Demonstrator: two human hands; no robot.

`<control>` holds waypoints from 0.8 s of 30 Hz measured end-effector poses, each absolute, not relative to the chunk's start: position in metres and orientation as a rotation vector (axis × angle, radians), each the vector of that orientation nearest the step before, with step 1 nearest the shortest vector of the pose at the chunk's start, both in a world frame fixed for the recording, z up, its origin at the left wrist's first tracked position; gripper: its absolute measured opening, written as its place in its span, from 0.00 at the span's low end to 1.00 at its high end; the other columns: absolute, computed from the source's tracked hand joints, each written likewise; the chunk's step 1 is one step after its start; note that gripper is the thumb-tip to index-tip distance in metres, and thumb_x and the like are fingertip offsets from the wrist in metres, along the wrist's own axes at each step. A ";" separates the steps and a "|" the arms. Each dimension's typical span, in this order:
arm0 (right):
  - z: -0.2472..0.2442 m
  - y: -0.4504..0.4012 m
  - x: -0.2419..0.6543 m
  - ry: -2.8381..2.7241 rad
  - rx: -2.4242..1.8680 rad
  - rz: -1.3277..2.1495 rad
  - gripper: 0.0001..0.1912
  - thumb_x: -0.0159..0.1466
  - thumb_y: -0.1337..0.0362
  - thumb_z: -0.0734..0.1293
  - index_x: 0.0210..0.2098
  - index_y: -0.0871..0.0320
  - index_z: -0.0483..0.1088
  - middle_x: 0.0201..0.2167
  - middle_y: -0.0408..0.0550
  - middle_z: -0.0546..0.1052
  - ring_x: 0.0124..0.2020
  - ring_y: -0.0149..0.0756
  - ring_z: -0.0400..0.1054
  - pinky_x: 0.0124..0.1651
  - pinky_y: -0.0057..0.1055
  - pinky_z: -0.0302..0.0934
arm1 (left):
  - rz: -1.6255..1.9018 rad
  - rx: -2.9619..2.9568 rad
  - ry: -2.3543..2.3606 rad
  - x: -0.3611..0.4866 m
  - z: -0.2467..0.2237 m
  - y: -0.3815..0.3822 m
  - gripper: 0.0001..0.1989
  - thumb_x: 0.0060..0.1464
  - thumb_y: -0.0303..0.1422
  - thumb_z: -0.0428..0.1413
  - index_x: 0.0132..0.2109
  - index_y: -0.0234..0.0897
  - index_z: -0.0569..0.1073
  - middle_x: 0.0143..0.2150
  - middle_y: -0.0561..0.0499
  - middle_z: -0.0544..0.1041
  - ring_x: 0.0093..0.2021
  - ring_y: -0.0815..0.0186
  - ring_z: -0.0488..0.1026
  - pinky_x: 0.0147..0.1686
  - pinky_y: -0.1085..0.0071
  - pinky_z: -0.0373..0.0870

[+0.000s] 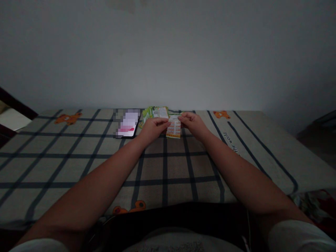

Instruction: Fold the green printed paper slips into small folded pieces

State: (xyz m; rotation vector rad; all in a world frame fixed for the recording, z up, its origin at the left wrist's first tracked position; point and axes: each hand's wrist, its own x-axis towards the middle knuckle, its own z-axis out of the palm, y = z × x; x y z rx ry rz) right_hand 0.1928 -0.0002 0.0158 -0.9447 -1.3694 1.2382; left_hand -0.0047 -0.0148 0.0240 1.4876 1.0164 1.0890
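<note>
Near the far side of the cloth-covered table, I hold a small printed paper slip [173, 128] upright between both hands. It is pale with rows of orange-red print and an orange band along the bottom; I cannot read the print. My left hand [155, 126] pinches its left edge between thumb and fingers. At its upper right, my right hand [193, 123] is closed on the edge with thumb and forefinger. Just behind my left hand lies a loose pile of green printed slips [157, 112], the top one bearing a pale panel and a dark square code. My left hand partly covers that pile.
A phone [128, 124] with a lit, blurred screen lies left of the pile. The checked tablecloth [168, 168] has printed bears and lettering. A pale wall [168, 52] rises behind the table. At the far left is a dark wooden frame [13, 105].
</note>
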 end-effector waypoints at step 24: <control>0.008 0.001 0.196 -1.723 -0.855 0.980 0.11 0.57 0.56 0.74 0.35 0.54 0.78 0.44 0.48 0.79 0.42 0.35 0.72 0.44 0.36 0.70 | 1.227 1.153 0.987 -0.006 0.019 -0.001 0.13 0.42 0.35 0.68 0.36 0.33 0.79 0.35 0.48 0.81 0.30 0.70 0.74 0.33 0.73 0.74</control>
